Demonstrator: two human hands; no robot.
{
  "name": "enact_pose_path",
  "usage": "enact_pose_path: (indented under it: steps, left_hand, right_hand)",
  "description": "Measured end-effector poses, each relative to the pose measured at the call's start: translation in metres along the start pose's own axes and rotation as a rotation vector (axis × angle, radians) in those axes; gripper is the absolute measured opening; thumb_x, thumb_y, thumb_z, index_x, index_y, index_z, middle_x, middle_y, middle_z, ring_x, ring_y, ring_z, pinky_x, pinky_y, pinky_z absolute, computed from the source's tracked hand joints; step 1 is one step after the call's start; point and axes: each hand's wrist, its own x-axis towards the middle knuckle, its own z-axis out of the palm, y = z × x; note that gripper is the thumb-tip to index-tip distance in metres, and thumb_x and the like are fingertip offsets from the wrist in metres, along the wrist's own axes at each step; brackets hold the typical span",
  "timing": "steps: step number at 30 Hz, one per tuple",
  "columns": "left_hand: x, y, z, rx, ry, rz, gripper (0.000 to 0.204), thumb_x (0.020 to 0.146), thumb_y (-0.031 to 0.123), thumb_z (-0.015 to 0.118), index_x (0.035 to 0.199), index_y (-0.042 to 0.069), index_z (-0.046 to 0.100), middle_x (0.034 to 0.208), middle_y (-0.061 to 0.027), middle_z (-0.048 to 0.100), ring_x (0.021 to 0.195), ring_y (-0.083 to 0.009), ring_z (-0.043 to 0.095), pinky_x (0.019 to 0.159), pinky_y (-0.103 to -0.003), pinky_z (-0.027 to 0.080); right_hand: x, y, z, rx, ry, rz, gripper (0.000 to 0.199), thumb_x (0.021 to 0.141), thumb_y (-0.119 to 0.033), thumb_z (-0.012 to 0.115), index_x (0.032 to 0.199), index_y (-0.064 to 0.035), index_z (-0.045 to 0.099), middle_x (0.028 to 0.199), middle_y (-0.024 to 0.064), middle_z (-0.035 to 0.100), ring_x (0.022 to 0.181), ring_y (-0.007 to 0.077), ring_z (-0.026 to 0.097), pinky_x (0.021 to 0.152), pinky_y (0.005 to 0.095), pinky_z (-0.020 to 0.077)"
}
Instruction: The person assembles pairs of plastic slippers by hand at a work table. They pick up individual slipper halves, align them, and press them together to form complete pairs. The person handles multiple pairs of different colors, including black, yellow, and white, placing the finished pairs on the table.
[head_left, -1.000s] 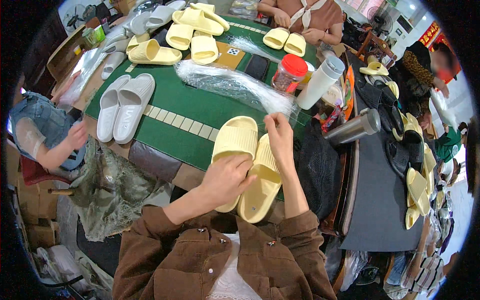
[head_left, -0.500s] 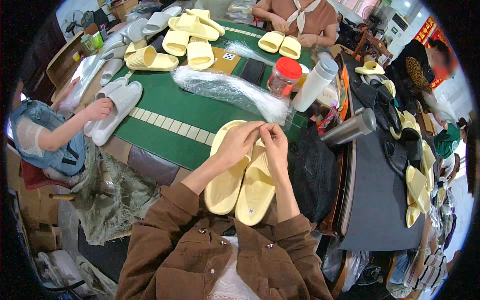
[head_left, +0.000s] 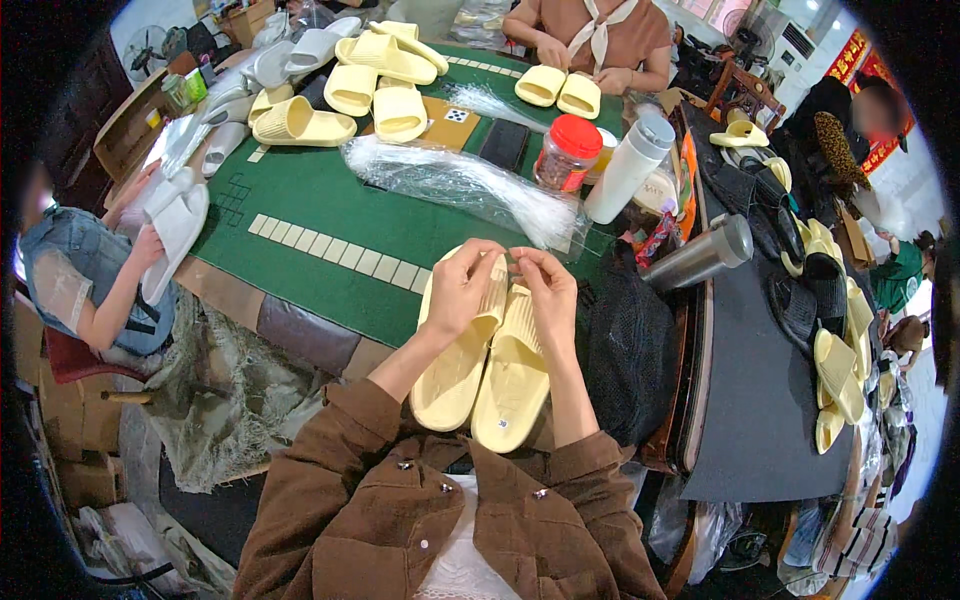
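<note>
A pair of pale yellow slippers [head_left: 485,370] was held soles up at the near edge of the green table [head_left: 310,215], the two lying side by side and touching, toes pointing away from the person. The left hand [head_left: 462,290] was curled over the far end of the left slipper, fingers clenched on its rim. The right hand [head_left: 545,288] was set just beside it over the right slipper, thumb and forefinger pinched together on something small between the two hands — too small to be made out.

On the table beyond the hands, a heap of clear plastic bags [head_left: 455,180] was spread across the cloth. To its right a jar with a red lid [head_left: 567,152] and a white bottle [head_left: 628,168] were stood upright, and a steel flask [head_left: 700,257] was laid on its side further right. More yellow slippers [head_left: 375,85] were piled at the far left of the table.

At the far side another yellow pair [head_left: 560,90] was handled by a second person. At the left a white slipper [head_left: 178,225] was gripped by a third person — seated at the table's left edge. Black and yellow slippers [head_left: 820,300] were scattered over the dark surface on the right.
</note>
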Motion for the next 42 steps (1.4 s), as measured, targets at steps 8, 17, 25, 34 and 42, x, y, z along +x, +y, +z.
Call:
enact_pose_path:
  steps: [8, 17, 25, 34, 42]
  left_hand:
    - [0.005, -0.02, 0.007, 0.069, 0.067, 0.279, 0.038, 0.09, -0.004, 0.051, 0.127, 0.003, 0.047, 0.096, -0.0147, 0.063, 0.083, -0.026, 0.063, 0.073, -0.037, 0.049]
    - [0.002, -0.015, 0.008, 0.067, -0.094, 0.317, 0.065, 0.081, -0.015, 0.046, 0.142, 0.004, 0.033, 0.11, -0.0182, 0.063, 0.097, -0.0295, 0.065, 0.085, -0.037, 0.05]
    - [0.0, -0.017, 0.01, 0.078, 0.013, 0.377, 0.02, 0.091, -0.003, 0.057, 0.111, 0.001, 0.055, 0.091, -0.0113, 0.066, 0.079, -0.0188, 0.065, 0.07, -0.029, 0.05]
    - [-0.002, -0.012, 0.009, -0.004, 0.08, 0.242, 0.01, 0.091, 0.004, 0.06, 0.1, 0.0, 0.06, 0.08, -0.007, 0.061, 0.067, -0.0121, 0.057, 0.058, -0.027, 0.044]
    - [-0.003, -0.003, 0.006, 0.032, 0.119, 0.178, 0.01, 0.093, 0.006, 0.059, 0.1, 0.0, 0.064, 0.069, -0.0029, 0.057, 0.059, -0.0068, 0.047, 0.054, -0.025, 0.04]
  right_hand:
    - [-0.001, 0.003, 0.002, -0.261, -0.06, -0.29, 0.021, 0.083, 0.0, 0.067, 0.104, -0.0038, 0.069, 0.101, 0.0079, 0.063, 0.082, 0.0141, 0.061, 0.072, 0.0268, 0.0506]
    - [-0.008, -0.011, 0.013, -0.394, -0.106, -0.375, 0.02, 0.08, 0.0, 0.069, 0.1, -0.0046, 0.07, 0.093, 0.0078, 0.063, 0.072, 0.017, 0.057, 0.066, 0.0288, 0.0476]
    - [-0.002, 0.001, 0.004, -0.297, 0.068, -0.182, 0.009, 0.087, -0.007, 0.067, 0.092, 0.0006, 0.068, 0.087, 0.0075, 0.063, 0.073, 0.0139, 0.057, 0.066, 0.0269, 0.0468]
    - [0.002, 0.016, 0.005, -0.153, 0.02, -0.24, 0.01, 0.087, -0.003, 0.065, 0.095, 0.0018, 0.066, 0.095, 0.0083, 0.063, 0.079, 0.014, 0.062, 0.072, 0.0267, 0.0506]
    - [0.001, 0.013, 0.002, -0.147, 0.008, -0.167, 0.01, 0.086, 0.0, 0.065, 0.096, 0.0015, 0.066, 0.108, 0.0101, 0.066, 0.088, 0.0154, 0.064, 0.074, 0.0275, 0.0521]
